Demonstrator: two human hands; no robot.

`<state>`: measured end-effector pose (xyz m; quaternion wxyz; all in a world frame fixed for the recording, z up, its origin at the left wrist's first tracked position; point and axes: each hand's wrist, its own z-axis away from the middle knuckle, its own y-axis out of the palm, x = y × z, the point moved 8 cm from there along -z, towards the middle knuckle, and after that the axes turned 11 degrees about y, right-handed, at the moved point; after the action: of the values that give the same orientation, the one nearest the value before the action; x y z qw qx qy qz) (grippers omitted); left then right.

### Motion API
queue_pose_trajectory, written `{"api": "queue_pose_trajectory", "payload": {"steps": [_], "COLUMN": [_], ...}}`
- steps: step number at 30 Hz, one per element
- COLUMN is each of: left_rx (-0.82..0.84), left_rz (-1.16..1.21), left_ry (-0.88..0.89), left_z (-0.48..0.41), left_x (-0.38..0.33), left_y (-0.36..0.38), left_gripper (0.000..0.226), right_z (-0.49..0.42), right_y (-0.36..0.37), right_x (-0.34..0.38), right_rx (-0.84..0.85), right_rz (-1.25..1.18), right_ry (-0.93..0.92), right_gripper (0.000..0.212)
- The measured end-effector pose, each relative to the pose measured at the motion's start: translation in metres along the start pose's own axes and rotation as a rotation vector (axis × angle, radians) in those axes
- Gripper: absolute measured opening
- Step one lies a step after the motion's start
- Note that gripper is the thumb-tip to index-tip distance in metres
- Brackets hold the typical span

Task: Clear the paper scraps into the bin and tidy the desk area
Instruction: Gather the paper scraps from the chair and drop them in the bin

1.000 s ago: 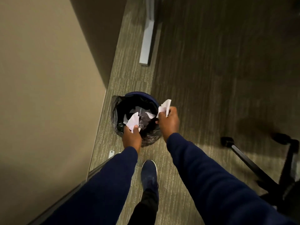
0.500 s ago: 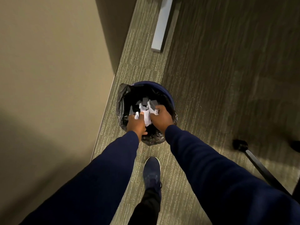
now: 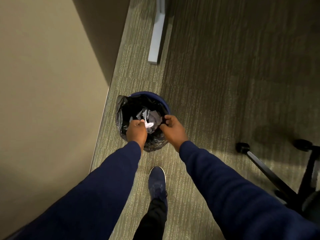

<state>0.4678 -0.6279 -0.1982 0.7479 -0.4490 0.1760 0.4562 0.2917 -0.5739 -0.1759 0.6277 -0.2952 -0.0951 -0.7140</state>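
Black liner fills the bin [image 3: 166, 105], both fists over its mouth. Left hand [image 3: 136, 130] pinches a white scrap [image 3: 149, 125]; right hand [image 3: 173, 129] is curled, its hold unclear. Chair base [image 3: 270, 172] sits right.

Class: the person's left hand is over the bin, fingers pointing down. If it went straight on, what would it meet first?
Probably the crumpled paper scraps lying on the black liner inside the bin; depth is hard to judge.

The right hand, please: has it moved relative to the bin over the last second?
Yes. The right hand has moved from outside the bin's right rim, where it held a scrap, to over the near rim, empty.
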Motion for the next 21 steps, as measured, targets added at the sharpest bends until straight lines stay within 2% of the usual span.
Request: {"api": "queue_pose_trajectory", "payload": {"steps": [5, 9, 12, 16, 21], "left_rx": [-0.019, 0.008, 0.068, 0.172, 0.306], "left_rz": [-0.088, -0.161, -0.129, -0.142, -0.135], "left_ry": [0.077, 0.169, 0.204, 0.287, 0.436], "left_z": [0.023, 0.062, 0.107, 0.190, 0.300], "left_x": [-0.033, -0.057, -0.074, -0.111, -0.153], "left_y": [-0.008, 0.012, 0.047, 0.119, 0.208], "left_gripper": [0.040, 0.036, 0.029, 0.035, 0.031], "right_z": [0.043, 0.080, 0.106, 0.150, 0.205], "right_y": [-0.062, -0.125, -0.172, -0.252, -0.350], "right_x": [-0.013, -0.030, -0.049, -0.082, -0.137], "right_rx": [-0.014, -0.064, -0.123, -0.199, -0.320], "right_rz": [-0.056, -0.099, -0.126, -0.195, -0.253], "right_ry": [-0.045, -0.061, -0.068, -0.080, -0.067], "right_gripper": [0.039, 0.042, 0.042, 0.041, 0.043]}}
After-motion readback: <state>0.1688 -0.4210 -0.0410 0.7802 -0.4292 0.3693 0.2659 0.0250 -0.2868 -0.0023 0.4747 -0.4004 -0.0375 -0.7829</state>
